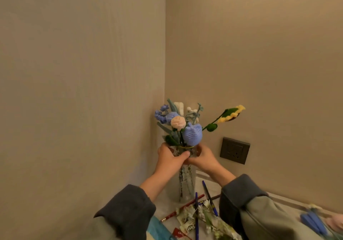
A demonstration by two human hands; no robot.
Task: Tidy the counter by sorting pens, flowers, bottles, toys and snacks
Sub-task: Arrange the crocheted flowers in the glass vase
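Clasping the vase (186, 180) rim, left hand (169, 158) and right hand (203, 157) could tip it onto pens (196, 213) beside its base.

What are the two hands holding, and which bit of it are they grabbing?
Both hands, left hand and right hand, hold the clear glass vase of crocheted flowers. They wrap around its upper part, just below the rim.
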